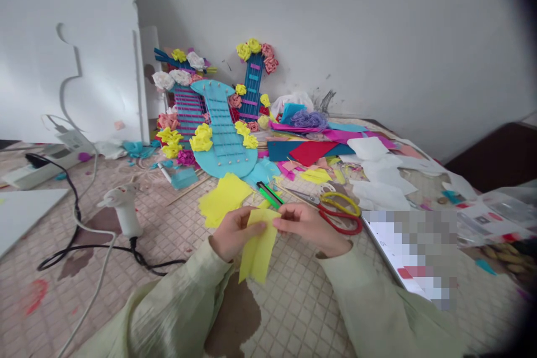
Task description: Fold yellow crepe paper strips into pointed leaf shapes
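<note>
Between my hands hangs a strip of yellow crepe paper (pixel 259 249), creased lengthwise. My left hand (pixel 235 230) grips its upper left side, thumb across the front. At the top right corner, my right hand (pixel 308 226) pinches the same strip between thumb and fingers. Just behind my left hand lies a stack of yellow crepe paper (pixel 224 198). A green utility knife (pixel 269 194) rests beyond my fingers, and scissors (pixel 342 215) with red and yellow handles lie by my right hand.
A white hot glue gun (pixel 126 210) stands at left, its black cord trailing across the table. Harp-like blue crafts (pixel 222 128) with paper flowers lean at the back. Coloured paper scraps (pixel 310 151) and white sheets (pixel 377 173) lie behind. A phone (pixel 413 257) lies at right.
</note>
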Motion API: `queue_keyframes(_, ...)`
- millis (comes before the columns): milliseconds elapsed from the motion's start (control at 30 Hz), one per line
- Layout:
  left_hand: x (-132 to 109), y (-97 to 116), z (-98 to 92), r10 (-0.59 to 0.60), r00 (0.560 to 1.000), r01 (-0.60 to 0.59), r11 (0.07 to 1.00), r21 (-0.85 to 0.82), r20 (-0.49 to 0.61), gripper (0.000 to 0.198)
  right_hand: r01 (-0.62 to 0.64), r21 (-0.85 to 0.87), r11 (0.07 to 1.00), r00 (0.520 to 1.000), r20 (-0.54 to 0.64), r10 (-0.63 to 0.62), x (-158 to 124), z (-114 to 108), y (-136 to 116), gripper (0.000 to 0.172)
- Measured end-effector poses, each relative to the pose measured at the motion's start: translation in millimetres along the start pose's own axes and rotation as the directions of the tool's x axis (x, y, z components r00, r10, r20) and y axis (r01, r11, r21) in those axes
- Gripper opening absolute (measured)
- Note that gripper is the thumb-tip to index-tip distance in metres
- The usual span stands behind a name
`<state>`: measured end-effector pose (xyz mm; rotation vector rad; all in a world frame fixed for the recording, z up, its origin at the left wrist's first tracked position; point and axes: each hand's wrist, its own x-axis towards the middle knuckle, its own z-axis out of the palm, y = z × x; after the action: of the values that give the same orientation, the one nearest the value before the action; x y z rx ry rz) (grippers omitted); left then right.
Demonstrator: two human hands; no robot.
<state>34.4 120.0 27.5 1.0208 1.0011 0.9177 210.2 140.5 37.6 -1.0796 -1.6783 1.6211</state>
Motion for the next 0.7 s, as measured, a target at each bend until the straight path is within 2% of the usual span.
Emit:
queue_keyframes(133,2.2,-8.4,-2.9,-0.086,0.996,0.086,0.996,-0.005,-0.021,0.028,0.026,0.002,1.000,0.993,-0.119,-0.025,2.6,2.3,3.2,0.022)
queue_keyframes(267,3.8,-13.3,-1.7,-0.091,0.995,0.090,0.996,-0.029,-0.049,0.028,0.064,-0.019,0.998,0.981,-0.182,-0.066,5.3,7.0,7.0,0.020)
queue_keyframes(433,3.1,-11.8,1.7,-0.109,0.991,0.108,0.994,-0.019,-0.077,0.028,0.101,-0.137,0.985,0.947,-0.291,-0.138,7.4,15.2,17.0,0.014)
queue_keyframes(567,4.5,-14.4,0.6,-0.093,0.993,0.091,0.995,-0.033,-0.077,0.026,0.178,-0.277,0.944,0.896,-0.351,-0.272,5.9,21.8,18.8,0.010)
queue_keyframes(700,5.4,-15.0,-0.4,-0.077,0.992,0.079,0.997,0.014,-0.101,0.026,0.294,-0.429,0.854,0.847,-0.297,-0.441,2.3,27.2,11.6,0.013)
